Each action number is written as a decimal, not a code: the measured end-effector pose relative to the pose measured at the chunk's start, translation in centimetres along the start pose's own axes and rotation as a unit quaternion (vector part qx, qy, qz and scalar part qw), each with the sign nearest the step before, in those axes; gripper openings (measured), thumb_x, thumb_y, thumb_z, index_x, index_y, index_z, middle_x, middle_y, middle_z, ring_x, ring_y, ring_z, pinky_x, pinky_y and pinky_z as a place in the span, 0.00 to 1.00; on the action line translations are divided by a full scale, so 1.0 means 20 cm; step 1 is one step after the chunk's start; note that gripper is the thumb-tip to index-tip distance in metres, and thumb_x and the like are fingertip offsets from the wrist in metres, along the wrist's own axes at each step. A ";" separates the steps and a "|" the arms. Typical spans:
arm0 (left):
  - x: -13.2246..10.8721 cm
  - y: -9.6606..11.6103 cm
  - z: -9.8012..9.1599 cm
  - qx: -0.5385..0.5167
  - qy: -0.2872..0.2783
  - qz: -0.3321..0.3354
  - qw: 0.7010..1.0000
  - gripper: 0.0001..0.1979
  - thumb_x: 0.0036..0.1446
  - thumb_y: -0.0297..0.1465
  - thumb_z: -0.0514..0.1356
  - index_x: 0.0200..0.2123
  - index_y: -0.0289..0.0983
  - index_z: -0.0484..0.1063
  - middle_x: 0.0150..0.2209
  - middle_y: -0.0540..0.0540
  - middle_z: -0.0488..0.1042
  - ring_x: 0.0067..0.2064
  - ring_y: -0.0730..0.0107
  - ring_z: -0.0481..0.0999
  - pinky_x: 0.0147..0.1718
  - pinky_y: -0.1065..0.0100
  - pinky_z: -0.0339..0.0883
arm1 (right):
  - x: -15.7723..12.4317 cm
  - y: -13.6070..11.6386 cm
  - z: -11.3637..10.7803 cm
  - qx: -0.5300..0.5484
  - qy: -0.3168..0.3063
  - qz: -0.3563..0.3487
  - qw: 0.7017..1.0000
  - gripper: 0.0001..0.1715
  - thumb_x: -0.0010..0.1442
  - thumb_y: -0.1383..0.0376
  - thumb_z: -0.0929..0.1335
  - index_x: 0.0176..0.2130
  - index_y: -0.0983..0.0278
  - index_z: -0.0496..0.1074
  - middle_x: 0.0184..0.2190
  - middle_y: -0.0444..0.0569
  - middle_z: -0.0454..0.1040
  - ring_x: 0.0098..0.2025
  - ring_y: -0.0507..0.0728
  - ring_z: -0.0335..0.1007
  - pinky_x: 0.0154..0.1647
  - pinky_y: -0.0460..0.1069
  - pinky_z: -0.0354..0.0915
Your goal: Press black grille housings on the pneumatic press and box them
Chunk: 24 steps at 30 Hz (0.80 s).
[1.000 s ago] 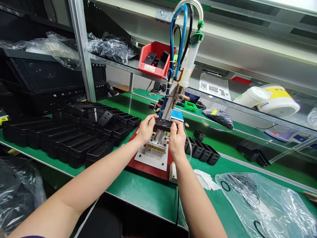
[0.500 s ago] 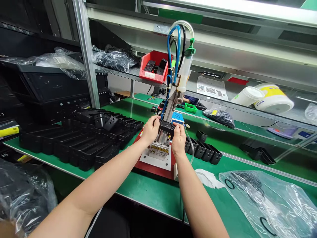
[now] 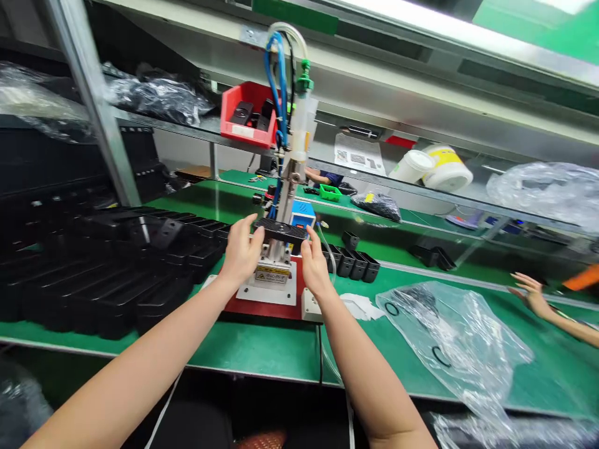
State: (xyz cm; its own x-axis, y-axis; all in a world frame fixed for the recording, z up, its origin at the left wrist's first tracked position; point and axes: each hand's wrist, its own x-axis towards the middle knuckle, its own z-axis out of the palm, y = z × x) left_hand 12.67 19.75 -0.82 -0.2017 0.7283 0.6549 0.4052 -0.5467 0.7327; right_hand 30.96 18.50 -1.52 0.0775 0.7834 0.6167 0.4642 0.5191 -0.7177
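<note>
Between my two hands is a black ribbed rectangular plate (image 3: 282, 231) with a round mark at its middle. My left hand (image 3: 243, 249) pinches its left end, and my right hand (image 3: 314, 262) has its thumb and fingers at the right end. The plate lies level over the metal fixture of a bench dispenser (image 3: 272, 275), which stands on a red base. Right behind the plate rises the dispenser's upright with a clear syringe (image 3: 299, 128), a green cap and blue hoses.
Rows of black housings (image 3: 107, 293) crowd the left. Smaller black cases (image 3: 358, 265), a white cloth (image 3: 360, 307) and a plastic bag (image 3: 449, 337) with black rings lie right. A co-worker's hand (image 3: 533, 296) reaches in at far right. A red bin (image 3: 248, 115) sits on the shelf.
The view has swung right, bringing a co-worker's hand and something orange into sight. My hands stay at the plate's two ends, and more of its top shows.
</note>
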 end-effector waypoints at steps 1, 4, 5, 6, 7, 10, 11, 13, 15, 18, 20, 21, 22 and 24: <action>-0.09 -0.01 -0.05 0.008 0.009 0.018 1.000 0.20 0.62 0.36 0.53 0.56 0.36 0.66 0.59 0.36 0.66 0.63 0.55 0.62 0.62 0.52 0.55 | -0.06 0.04 -0.08 -0.041 -0.002 0.007 0.999 0.32 0.67 0.50 0.57 0.63 0.62 0.59 0.48 0.50 0.75 0.47 0.55 0.72 0.46 0.49 0.67; -0.42 -0.12 -0.22 0.086 0.045 0.175 0.980 0.16 0.59 0.30 0.57 0.51 0.38 0.68 0.53 0.39 0.70 0.57 0.57 0.69 0.57 0.54 0.63 | -0.28 0.22 -0.39 -0.243 0.018 0.097 0.965 0.27 0.67 0.53 0.57 0.57 0.62 0.68 0.46 0.50 0.77 0.47 0.56 0.73 0.48 0.49 0.67; -0.52 -0.18 -0.27 0.102 0.044 0.206 0.972 0.14 0.58 0.28 0.58 0.48 0.39 0.68 0.47 0.42 0.73 0.51 0.59 0.73 0.53 0.57 0.66 | -0.36 0.29 -0.52 -0.287 0.029 0.142 0.947 0.24 0.66 0.55 0.58 0.49 0.63 0.74 0.43 0.51 0.78 0.46 0.58 0.74 0.48 0.50 0.67; -0.61 -0.23 -0.32 0.115 0.031 0.213 0.970 0.13 0.57 0.27 0.59 0.46 0.39 0.69 0.42 0.43 0.74 0.45 0.61 0.75 0.49 0.60 0.69 | -0.42 0.36 -0.65 -0.317 0.038 0.180 0.930 0.23 0.65 0.57 0.58 0.43 0.65 0.76 0.40 0.53 0.79 0.44 0.60 0.74 0.47 0.52 0.67; -0.69 -0.28 -0.35 0.129 0.022 0.192 0.973 0.10 0.57 0.27 0.59 0.44 0.39 0.69 0.39 0.44 0.75 0.42 0.63 0.76 0.46 0.61 0.70 | -0.48 0.42 -0.77 -0.350 0.050 0.220 0.909 0.23 0.64 0.59 0.58 0.40 0.66 0.77 0.38 0.56 0.79 0.42 0.62 0.75 0.45 0.53 0.67; -0.80 -0.37 -0.39 0.177 0.020 0.092 0.980 0.07 0.60 0.32 0.58 0.42 0.38 0.70 0.35 0.45 0.75 0.33 0.66 0.76 0.38 0.65 0.70 | -0.57 0.58 -1.05 -0.435 0.049 0.313 0.843 0.21 0.60 0.63 0.61 0.41 0.70 0.78 0.36 0.61 0.79 0.41 0.66 0.75 0.45 0.57 0.67; -0.80 -0.37 -0.38 0.186 0.014 0.063 0.980 0.09 0.61 0.34 0.57 0.42 0.38 0.70 0.34 0.46 0.76 0.32 0.67 0.76 0.37 0.65 0.70 | -0.57 0.62 -1.10 -0.454 0.038 0.328 0.828 0.21 0.60 0.63 0.62 0.45 0.70 0.78 0.39 0.62 0.78 0.44 0.67 0.75 0.46 0.57 0.66; -0.78 -0.37 -0.36 0.187 -0.018 0.032 0.982 0.11 0.61 0.38 0.56 0.42 0.38 0.71 0.32 0.47 0.76 0.30 0.68 0.76 0.35 0.67 0.70 | -0.55 0.69 -1.12 -0.481 0.011 0.337 0.809 0.22 0.60 0.62 0.64 0.51 0.67 0.75 0.47 0.61 0.76 0.50 0.68 0.71 0.50 0.58 0.65; -0.75 -0.36 -0.34 0.181 -0.056 0.029 0.982 0.13 0.61 0.40 0.55 0.41 0.38 0.71 0.30 0.49 0.75 0.28 0.70 0.76 0.33 0.69 0.71 | -0.51 0.73 -1.09 -0.498 -0.016 0.332 0.801 0.22 0.61 0.61 0.65 0.53 0.63 0.74 0.52 0.59 0.73 0.55 0.68 0.67 0.52 0.59 0.63; -0.73 -0.36 -0.35 0.181 -0.072 0.034 0.980 0.13 0.61 0.41 0.55 0.40 0.39 0.72 0.28 0.50 0.76 0.26 0.71 0.75 0.31 0.71 0.71 | -0.45 0.76 -1.02 -0.511 -0.043 0.322 0.796 0.17 0.62 0.63 0.64 0.47 0.64 0.77 0.49 0.60 0.73 0.54 0.66 0.66 0.51 0.57 0.63; -0.73 -0.37 -0.36 0.183 -0.065 0.028 0.981 0.13 0.60 0.41 0.55 0.39 0.39 0.73 0.28 0.50 0.76 0.26 0.72 0.75 0.30 0.72 0.71 | -0.42 0.76 -1.01 -0.515 -0.054 0.322 0.793 0.13 0.60 0.66 0.64 0.40 0.66 0.78 0.43 0.59 0.74 0.48 0.64 0.70 0.47 0.53 0.64; -0.73 -0.37 -0.37 0.180 -0.062 0.024 0.981 0.13 0.60 0.41 0.55 0.38 0.39 0.73 0.28 0.50 0.76 0.25 0.72 0.75 0.29 0.72 0.71 | -0.41 0.75 -1.02 -0.514 -0.061 0.324 0.792 0.11 0.59 0.67 0.65 0.35 0.66 0.77 0.39 0.58 0.75 0.44 0.62 0.72 0.44 0.52 0.65; -0.73 -0.37 -0.37 0.174 -0.061 0.020 0.983 0.13 0.60 0.41 0.56 0.38 0.39 0.73 0.27 0.50 0.76 0.25 0.72 0.75 0.28 0.73 0.71 | -0.40 0.73 -1.03 -0.512 -0.068 0.325 0.792 0.09 0.57 0.68 0.66 0.31 0.65 0.76 0.35 0.56 0.75 0.40 0.61 0.73 0.41 0.51 0.65; -0.74 -0.37 -0.37 0.159 -0.064 0.012 0.985 0.12 0.60 0.41 0.56 0.37 0.39 0.73 0.27 0.50 0.76 0.25 0.73 0.75 0.28 0.74 0.71 | -0.37 0.67 -1.05 -0.504 -0.082 0.316 0.800 0.08 0.54 0.68 0.67 0.25 0.64 0.73 0.28 0.51 0.74 0.32 0.59 0.72 0.36 0.50 0.65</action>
State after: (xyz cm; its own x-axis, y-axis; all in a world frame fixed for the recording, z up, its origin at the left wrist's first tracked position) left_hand 6.01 10.05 -14.53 -0.0823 0.7742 0.6276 0.6714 -0.4223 0.6090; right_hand 55.16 12.45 -8.99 0.5001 0.8571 0.1236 0.8592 -0.4733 -0.1943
